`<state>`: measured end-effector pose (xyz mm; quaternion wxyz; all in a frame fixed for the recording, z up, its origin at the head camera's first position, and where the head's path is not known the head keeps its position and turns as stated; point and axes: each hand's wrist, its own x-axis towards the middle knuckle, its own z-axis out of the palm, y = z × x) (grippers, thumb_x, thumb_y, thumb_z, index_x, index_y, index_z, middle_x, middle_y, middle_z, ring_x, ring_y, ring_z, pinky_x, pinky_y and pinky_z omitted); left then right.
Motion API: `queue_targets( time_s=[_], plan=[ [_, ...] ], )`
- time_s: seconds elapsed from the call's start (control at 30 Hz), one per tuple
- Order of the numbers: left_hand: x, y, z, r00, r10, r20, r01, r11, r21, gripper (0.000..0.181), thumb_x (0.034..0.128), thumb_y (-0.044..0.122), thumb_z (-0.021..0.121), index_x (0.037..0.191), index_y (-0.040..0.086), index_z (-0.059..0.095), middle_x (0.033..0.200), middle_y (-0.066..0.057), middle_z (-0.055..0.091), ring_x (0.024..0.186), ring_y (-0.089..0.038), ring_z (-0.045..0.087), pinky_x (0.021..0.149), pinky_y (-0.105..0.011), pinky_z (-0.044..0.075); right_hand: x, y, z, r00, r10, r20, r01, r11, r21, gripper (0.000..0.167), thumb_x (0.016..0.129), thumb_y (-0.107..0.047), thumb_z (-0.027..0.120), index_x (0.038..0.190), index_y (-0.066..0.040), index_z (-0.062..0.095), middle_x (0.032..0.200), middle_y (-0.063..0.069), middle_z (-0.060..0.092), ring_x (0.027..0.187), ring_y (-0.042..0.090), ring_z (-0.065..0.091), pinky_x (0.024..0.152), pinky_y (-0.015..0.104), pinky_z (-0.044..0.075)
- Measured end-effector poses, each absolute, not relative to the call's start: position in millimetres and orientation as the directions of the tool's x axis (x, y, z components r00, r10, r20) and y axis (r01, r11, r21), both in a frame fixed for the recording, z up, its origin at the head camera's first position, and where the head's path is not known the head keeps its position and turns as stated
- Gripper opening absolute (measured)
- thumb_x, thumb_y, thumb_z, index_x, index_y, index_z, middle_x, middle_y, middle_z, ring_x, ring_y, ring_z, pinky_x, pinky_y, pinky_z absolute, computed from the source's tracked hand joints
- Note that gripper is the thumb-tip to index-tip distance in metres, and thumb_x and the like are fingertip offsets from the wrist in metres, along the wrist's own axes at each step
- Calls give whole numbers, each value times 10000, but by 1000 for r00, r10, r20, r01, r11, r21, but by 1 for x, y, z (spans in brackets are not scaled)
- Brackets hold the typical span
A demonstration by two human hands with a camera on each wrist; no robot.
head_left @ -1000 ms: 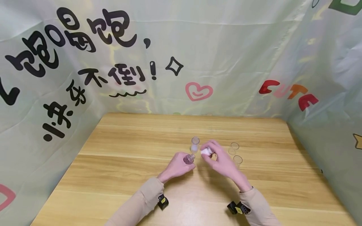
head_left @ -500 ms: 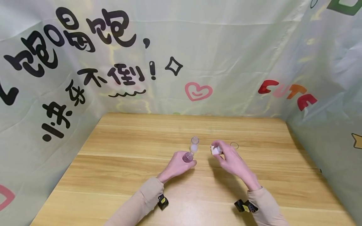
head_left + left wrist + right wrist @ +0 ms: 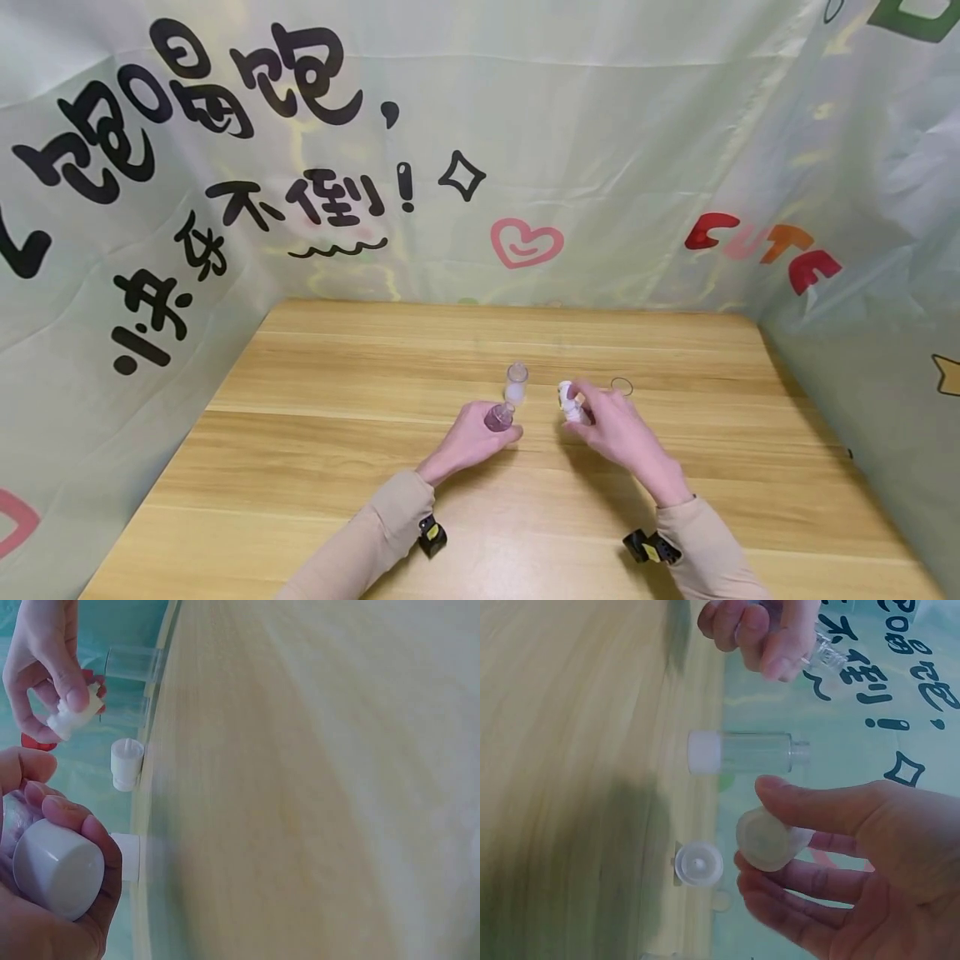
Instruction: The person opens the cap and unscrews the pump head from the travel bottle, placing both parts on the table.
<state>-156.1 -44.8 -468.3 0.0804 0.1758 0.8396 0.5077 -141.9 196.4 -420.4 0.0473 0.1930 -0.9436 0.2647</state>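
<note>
My left hand (image 3: 471, 435) grips a small clear bottle (image 3: 500, 417) with a narrow bare neck; its white base (image 3: 60, 868) faces the left wrist camera. Between the thumb and fingers of my right hand (image 3: 618, 427) is a small white cap-like part (image 3: 765, 838), raised off the table. Close beside that hand, a similar white part (image 3: 127, 763) stands on the table, its round face (image 3: 698, 863) visible in the right wrist view. A second clear bottle (image 3: 517, 385) with a white base stands upright just beyond my left hand.
Two clear tube-shaped covers (image 3: 135, 664) stand at the right; in the head view only one dark rim (image 3: 622, 386) shows past my right hand. The wooden table (image 3: 337, 358) is enclosed by printed cloth (image 3: 600, 150) at the back and sides.
My right hand has moved right, away from the bottle in my left hand, and its fingers have shifted, showing more white. It now hides one clear cover. The left hand has barely moved.
</note>
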Motion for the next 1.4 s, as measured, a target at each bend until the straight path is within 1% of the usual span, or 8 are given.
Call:
queue_targets(
  time_s=[0.1,0.27,0.47,0.63,0.8,1.1,1.23,1.4],
  plan=[
    [-157,-45,-469,-929,367,37,202,420,885,376,855,274,731,626,219,438,581,114,444,539,-56,399,541,-206,377,-142,196,-422,-921,-329,210,-388,832,-397,313,792,-161,839,1003,-95,618,612,-54,523,545,86,411,510,236,354],
    [-158,-45,-470,-932,358,48,205,416,886,366,868,297,733,644,216,455,589,109,462,552,-53,421,560,-215,393,-141,194,-423,-932,-299,207,-346,904,-251,341,745,-289,875,954,-122,664,582,-75,512,612,157,447,726,399,417],
    [-158,-46,-470,-928,368,62,217,397,892,280,892,296,715,717,180,530,644,90,509,598,-55,465,605,-221,436,-142,193,-427,-955,-257,148,-285,931,-228,325,742,-327,873,878,-135,648,594,-66,513,676,202,484,886,484,381],
    [-158,-46,-470,-922,384,53,207,371,905,191,921,301,687,923,114,644,875,-8,683,826,-117,624,809,-310,548,-144,193,-432,-970,-224,94,-240,942,-235,340,733,-356,876,852,-143,640,616,-64,537,723,215,490,891,471,339],
    [-159,-45,-471,-911,411,5,157,337,928,301,942,266,649,1143,43,628,1135,-130,704,1053,-223,659,981,-415,544,-146,192,-437,-976,-208,63,-217,953,-213,339,737,-381,863,807,-150,626,625,-41,548,771,247,519,971,520,325],
    [-159,-44,-471,-887,461,10,177,319,931,347,984,249,586,1241,23,529,1176,-170,585,1009,-198,570,909,-338,511,-146,191,-438,-979,-196,59,-204,957,-207,343,741,-380,859,809,-148,615,613,-33,545,791,269,535,1022,549,309],
    [-158,-43,-470,-885,463,50,224,329,918,343,985,246,612,1231,14,559,1189,-154,511,1043,-193,510,924,-325,484,-145,191,-439,-981,-187,51,-193,957,-217,350,743,-382,860,817,-146,611,621,-28,541,802,272,528,1043,572,301],
    [-157,-43,-469,-893,442,87,261,349,900,362,937,224,697,1235,30,631,1143,-119,542,990,-161,496,847,-240,463,-146,191,-440,-981,-183,61,-192,959,-208,373,744,-406,860,812,-146,602,625,-22,536,808,283,534,1067,607,299]
  ],
)
